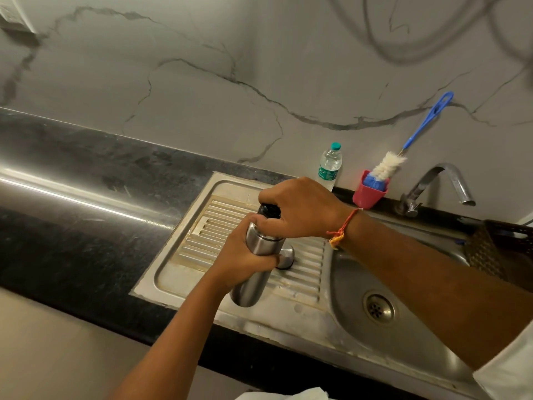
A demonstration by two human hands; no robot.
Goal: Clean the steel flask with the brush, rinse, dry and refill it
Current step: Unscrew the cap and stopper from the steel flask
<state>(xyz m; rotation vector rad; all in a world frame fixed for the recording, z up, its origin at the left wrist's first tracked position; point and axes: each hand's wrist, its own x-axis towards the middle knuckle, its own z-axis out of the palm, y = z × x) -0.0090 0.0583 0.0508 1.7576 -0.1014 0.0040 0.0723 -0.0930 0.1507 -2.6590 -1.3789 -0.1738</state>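
Gripping the steel flask (248, 288) with the left hand (241, 256), tilted over the drainboard (304, 274) — clasping its black cap (268, 211) with the right hand (300, 209); leaving the brush (390, 166) standing in the pink cup (368, 197) near the tap (445, 180).

My right hand (300, 209) covers most of the dark top of the flask (248, 290). My left hand (242, 255) and the flask hide most of a round steel piece (287, 255) behind them. The basket (487, 246) runs off the right edge. The label on the bottle (330, 166) is too small to read.
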